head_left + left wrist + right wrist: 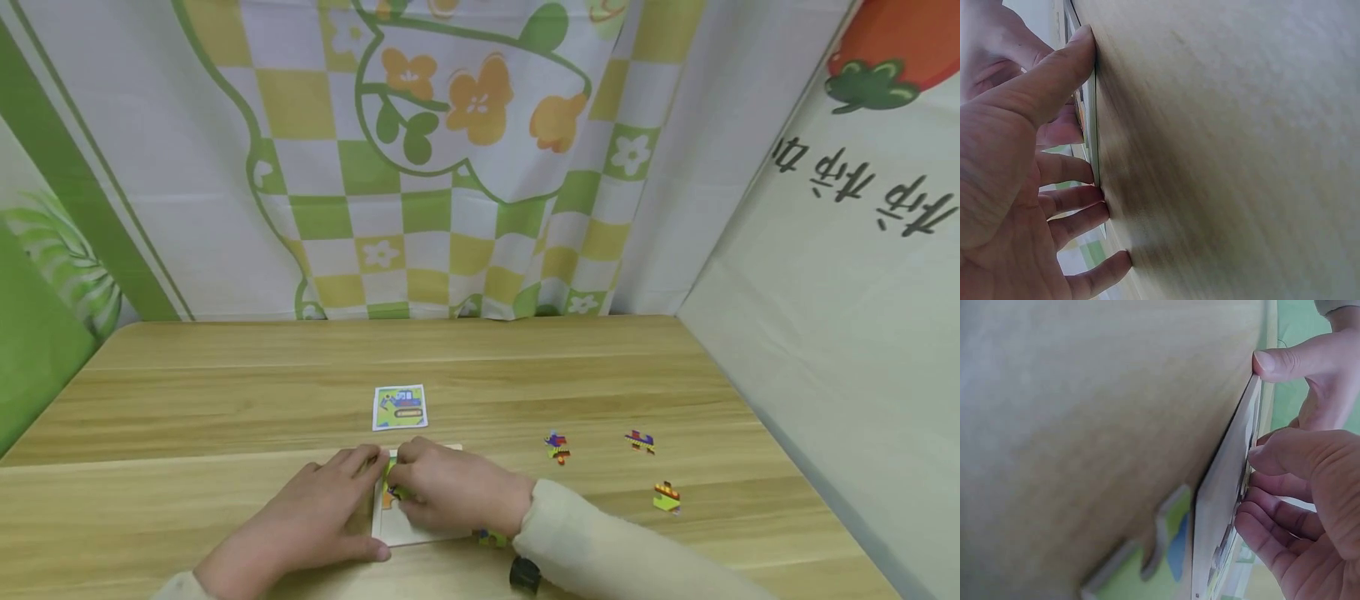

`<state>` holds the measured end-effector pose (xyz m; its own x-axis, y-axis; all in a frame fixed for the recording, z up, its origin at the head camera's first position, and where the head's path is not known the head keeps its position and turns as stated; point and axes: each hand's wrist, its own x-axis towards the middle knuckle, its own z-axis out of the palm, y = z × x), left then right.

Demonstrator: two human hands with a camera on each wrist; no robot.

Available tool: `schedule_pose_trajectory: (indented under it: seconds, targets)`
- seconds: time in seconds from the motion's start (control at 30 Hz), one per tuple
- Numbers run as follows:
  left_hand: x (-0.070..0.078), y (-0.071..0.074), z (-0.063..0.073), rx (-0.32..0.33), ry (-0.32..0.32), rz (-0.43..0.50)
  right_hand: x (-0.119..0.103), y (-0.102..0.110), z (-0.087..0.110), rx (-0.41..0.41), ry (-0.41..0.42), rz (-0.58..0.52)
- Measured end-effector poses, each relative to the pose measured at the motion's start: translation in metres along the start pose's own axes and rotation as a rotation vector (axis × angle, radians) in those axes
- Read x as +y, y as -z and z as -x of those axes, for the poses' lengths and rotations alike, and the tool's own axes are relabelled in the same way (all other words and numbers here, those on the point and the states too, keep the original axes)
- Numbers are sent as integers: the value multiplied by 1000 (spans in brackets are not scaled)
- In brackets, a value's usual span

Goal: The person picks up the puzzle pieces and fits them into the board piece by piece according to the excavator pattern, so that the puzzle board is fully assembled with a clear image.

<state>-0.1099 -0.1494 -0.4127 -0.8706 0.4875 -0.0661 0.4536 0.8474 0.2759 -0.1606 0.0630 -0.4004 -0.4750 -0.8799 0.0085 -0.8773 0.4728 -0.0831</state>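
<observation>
A pale, flat puzzle tray lies on the table with coloured jigsaw pieces at its upper left. My left hand rests along the tray's left side, fingers spread. Its thumb lies at the edge near the lower corner, the index finger near the upper one. Over the tray, my right hand has its fingers bent down and pinches a small green and dark puzzle piece, mostly hidden by the fingers. A loose green and blue piece sits beside the tray, under my right wrist.
Behind the tray lies a square picture card with a blue digger. Loose puzzle pieces lie to the right: one blue and yellow, one red and purple, one green and brown. A patterned curtain hangs at the table's back edge.
</observation>
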Motion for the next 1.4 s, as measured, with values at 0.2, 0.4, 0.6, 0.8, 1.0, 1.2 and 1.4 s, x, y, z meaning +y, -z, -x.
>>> schedule_pose_trajectory:
  seconds: [0.2,0.4,0.6,0.8,1.0,1.2,1.4]
  targets:
    - [0,-1,-1,-2,-10,-9,-2,-2,2,18,13,7]
    - [0,0,0,-1,-1,-7,-2,-4,2,20,24,0]
    - [0,0,0,-20,7,11,-2,-5,1,20,17,-10]
    - [0,0,0,-9,2,2,-3,-5,1,17,2,-12]
    - [0,0,0,0,-9,-3,-7,-2,1,0,-29,-4]
    - [0,0,0,-1,-9,-5,-9,0,2,-6,-43,23]
    - [-1,0,0,-9,1,4,-10,0,1,-11,-53,13]
